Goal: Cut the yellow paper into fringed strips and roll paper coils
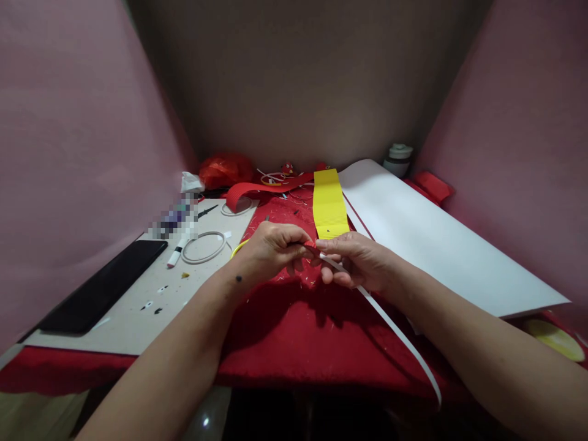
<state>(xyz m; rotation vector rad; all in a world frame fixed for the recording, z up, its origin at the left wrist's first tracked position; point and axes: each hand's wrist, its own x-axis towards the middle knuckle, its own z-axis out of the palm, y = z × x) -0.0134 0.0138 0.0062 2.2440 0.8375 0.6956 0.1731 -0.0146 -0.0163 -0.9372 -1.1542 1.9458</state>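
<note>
My left hand point(278, 245) is closed, thumb and forefinger pinching a small red piece point(312, 247) over the middle of the table. Meeting it from the other side, my right hand point(356, 260) has its thumb tip against that piece, fingers curled below. A narrow white strip point(399, 334) runs from the red piece through my right hand and hangs in a curve toward the table's front edge. Just beyond my hands lies a yellow corrugated strip point(329, 202). The far end of the white strip, at the red piece, is partly hidden by my fingers.
Red cloth point(294, 343) covers the table. Left, a pale board point(124, 331) carries a black phone-like slab point(105, 285), a marker point(177, 251) and a coiled strip point(204, 247). A large white sheet point(441, 245) lies right, a lidded jar point(397, 160) behind it. Red corrugated strip point(271, 185) curls behind.
</note>
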